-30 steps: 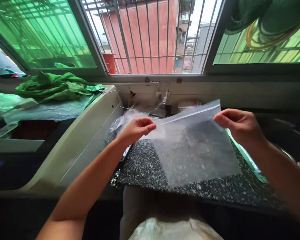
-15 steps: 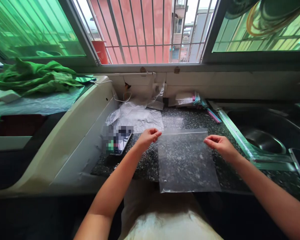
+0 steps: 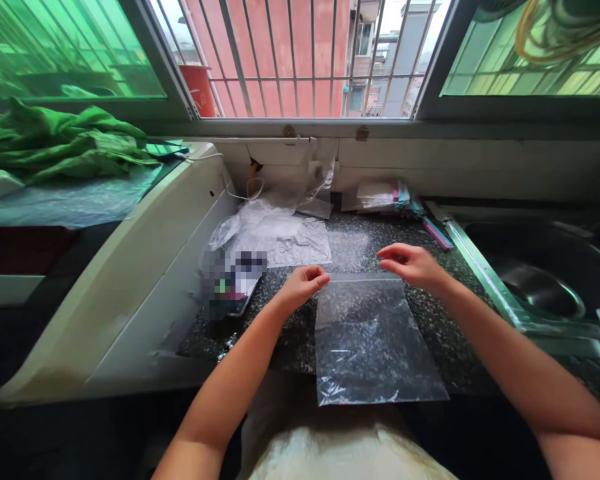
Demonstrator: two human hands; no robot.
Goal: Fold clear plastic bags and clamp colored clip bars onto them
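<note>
Fingers of the left hand (image 3: 300,285) stay pinched on the zip bag's (image 3: 370,340) top corner; the right hand (image 3: 413,265), fingers apart, has released and slid inward. The bag now lies flat on the counter (image 3: 455,347).

a clear, empty plastic zip bag (image 3: 370,340) lies flat on the speckled dark countertop (image 3: 290,333) before me. its sealed top edge points toward the window, and its crinkled bottom edge overhangs the counter's front.

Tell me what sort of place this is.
Most likely a home kitchen: a speckled dark stone counter, a steel sink set into it on the right, and a barred window facing neighbouring buildings.
</note>
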